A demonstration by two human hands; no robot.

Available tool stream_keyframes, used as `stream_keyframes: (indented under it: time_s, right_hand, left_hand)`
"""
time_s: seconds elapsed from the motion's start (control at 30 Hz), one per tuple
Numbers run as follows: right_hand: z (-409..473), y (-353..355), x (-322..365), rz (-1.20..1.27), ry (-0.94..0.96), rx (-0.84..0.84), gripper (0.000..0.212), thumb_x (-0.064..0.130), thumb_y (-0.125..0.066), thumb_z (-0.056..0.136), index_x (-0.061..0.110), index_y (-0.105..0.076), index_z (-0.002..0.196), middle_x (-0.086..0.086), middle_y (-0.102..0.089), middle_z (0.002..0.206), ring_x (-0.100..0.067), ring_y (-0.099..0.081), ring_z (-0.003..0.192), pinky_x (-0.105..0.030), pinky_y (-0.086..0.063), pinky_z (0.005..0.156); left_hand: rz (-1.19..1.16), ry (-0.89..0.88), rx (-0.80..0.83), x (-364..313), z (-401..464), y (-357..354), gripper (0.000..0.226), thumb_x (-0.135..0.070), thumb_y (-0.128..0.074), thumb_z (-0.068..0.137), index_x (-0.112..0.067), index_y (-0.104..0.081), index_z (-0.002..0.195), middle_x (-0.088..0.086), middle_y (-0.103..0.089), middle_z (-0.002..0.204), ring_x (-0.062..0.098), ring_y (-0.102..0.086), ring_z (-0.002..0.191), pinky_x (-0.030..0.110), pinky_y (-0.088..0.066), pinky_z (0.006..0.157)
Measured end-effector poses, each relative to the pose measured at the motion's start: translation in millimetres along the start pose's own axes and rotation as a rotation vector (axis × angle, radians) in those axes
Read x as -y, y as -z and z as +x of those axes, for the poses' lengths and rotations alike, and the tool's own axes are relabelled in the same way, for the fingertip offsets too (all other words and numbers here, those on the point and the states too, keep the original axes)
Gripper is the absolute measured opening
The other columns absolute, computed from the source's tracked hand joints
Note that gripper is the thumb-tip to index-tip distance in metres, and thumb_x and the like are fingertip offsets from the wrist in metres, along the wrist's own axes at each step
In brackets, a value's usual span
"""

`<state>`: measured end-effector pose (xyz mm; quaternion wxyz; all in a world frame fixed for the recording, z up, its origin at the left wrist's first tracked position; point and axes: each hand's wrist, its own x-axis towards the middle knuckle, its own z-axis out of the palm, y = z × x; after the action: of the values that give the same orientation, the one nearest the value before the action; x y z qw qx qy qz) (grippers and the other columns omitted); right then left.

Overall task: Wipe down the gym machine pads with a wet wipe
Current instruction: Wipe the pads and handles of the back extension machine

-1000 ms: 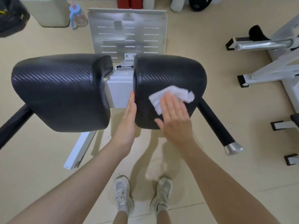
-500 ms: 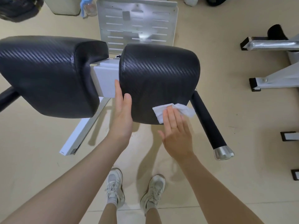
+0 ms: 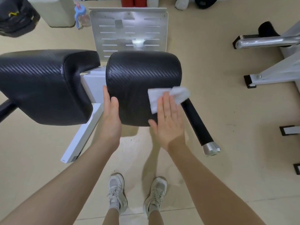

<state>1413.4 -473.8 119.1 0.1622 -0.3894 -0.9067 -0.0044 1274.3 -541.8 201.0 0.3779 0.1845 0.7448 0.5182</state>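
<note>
The person stood over the machine with both bare forearms reaching forward and down. The right hand (image 3: 168,120) lay flat, fingers straight and together, pressing a white wet wipe (image 3: 167,97) against the near right part of the right pad (image 3: 139,82); part of the wipe bunched past the fingertips and hung over the pad's right edge, just above the black handle bar (image 3: 197,125). A thin ring showed on one finger. The left hand (image 3: 111,117) was open too, turned on edge with fingers straight, its palm against the left side of the same pad, in the gap between the two pads.

There were two black pads with a woven pattern (the left pad (image 3: 43,85) untouched by either hand), one wipe, and two pale sneakers (image 3: 116,192) planted on the beige floor (image 3: 227,111) below. One handle bar with a silver end cap stuck out from under the right pad. Beyond the pads lay one slotted metal plate (image 3: 128,30), and beside it one blue-topped bottle (image 3: 81,17). White frames of another machine (image 3: 276,72) stood off to the right.
</note>
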Motion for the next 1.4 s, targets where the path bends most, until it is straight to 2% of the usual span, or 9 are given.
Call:
stream_keyframes:
  time_s: [0.17,0.33,0.47,0.63,0.73,0.83,1.07,1.2,1.4]
  right_hand:
    - [-57,-43,8,-0.028,0.024,0.101,0.067,0.041,-0.043,0.089,0.003,-0.025,0.142,-0.015,-0.036,0.146,-0.028,-0.034,0.136,-0.037,-0.019,0.114]
    - [-7,-25,23,0.030,-0.033,-0.175,0.062,0.036,-0.044,0.096,0.002,-0.022,0.143,-0.016,-0.027,0.150,-0.028,-0.021,0.140,-0.037,-0.014,0.117]
    - [44,-5,64,0.063,-0.090,-0.142,0.067,0.039,-0.037,0.092,0.003,-0.014,0.143,-0.013,-0.012,0.149,-0.028,-0.009,0.141,-0.034,0.002,0.117]
    - [36,-21,127,0.158,0.034,-0.115,0.049,0.027,-0.026,0.099,0.004,-0.023,0.142,-0.008,-0.022,0.151,-0.024,-0.021,0.141,-0.034,-0.014,0.117]
    - [29,-30,136,0.208,0.082,-0.067,0.048,0.031,-0.021,0.100,0.006,-0.031,0.141,-0.003,-0.035,0.148,-0.018,-0.042,0.131,-0.032,-0.034,0.107]
    - [21,-35,110,0.094,0.082,-0.101,0.049,0.029,-0.036,0.098,0.005,-0.032,0.139,-0.006,-0.035,0.148,-0.022,-0.035,0.134,-0.035,-0.023,0.114]
    - [-14,-28,44,0.170,-0.405,-0.157,0.062,0.040,-0.021,0.098,-0.006,-0.025,0.139,-0.026,-0.022,0.148,-0.034,-0.018,0.140,-0.042,-0.025,0.113]
    - [-13,-52,92,0.242,-0.153,-0.091,0.063,0.028,-0.042,0.091,0.003,-0.018,0.143,-0.021,-0.023,0.147,-0.027,-0.011,0.143,-0.041,-0.017,0.116]
    - [-21,-74,122,0.142,-0.082,-0.066,0.058,0.029,-0.036,0.095,0.012,-0.011,0.145,-0.007,-0.018,0.148,-0.022,-0.013,0.141,-0.033,-0.011,0.115]
  left_hand:
    - [0.105,-0.137,0.050,16,5,9,0.050,-0.043,-0.019,0.095,-0.054,-0.003,0.140,-0.029,-0.013,0.151,-0.004,-0.014,0.138,0.033,-0.017,0.113]
    - [0.031,-0.141,0.132,23,19,24,0.046,-0.053,-0.020,0.096,-0.051,-0.014,0.142,-0.025,-0.023,0.150,0.000,-0.019,0.140,0.042,-0.018,0.115]
    - [-0.080,-0.121,0.217,14,21,41,0.049,-0.049,-0.016,0.097,-0.038,-0.025,0.144,-0.017,-0.037,0.146,0.002,-0.034,0.135,0.035,-0.024,0.114]
    - [-0.083,0.011,0.205,11,24,57,0.047,-0.048,-0.013,0.098,-0.038,-0.053,0.120,-0.017,-0.061,0.119,0.003,-0.053,0.118,0.017,-0.041,0.090]
    - [-0.109,0.075,0.229,19,28,65,0.048,-0.049,-0.014,0.098,-0.038,-0.050,0.127,-0.015,-0.055,0.129,0.004,-0.047,0.124,0.021,-0.039,0.096]
    - [-0.088,0.028,0.302,23,26,70,0.056,-0.053,-0.013,0.096,-0.029,-0.042,0.138,-0.013,-0.048,0.139,0.003,-0.042,0.129,0.029,-0.027,0.112]
    - [-0.029,0.066,0.350,31,23,59,0.053,-0.059,-0.009,0.090,-0.050,-0.023,0.140,-0.021,-0.033,0.147,0.007,-0.035,0.133,0.030,-0.024,0.114]
    - [-0.085,0.053,0.341,39,25,57,0.053,-0.060,-0.016,0.090,-0.047,-0.026,0.141,-0.020,-0.036,0.146,0.004,-0.040,0.131,0.031,-0.027,0.114]
    - [-0.053,0.045,0.340,41,28,64,0.060,-0.065,-0.017,0.088,-0.042,-0.033,0.140,-0.018,-0.044,0.141,0.005,-0.044,0.128,0.030,-0.031,0.110]
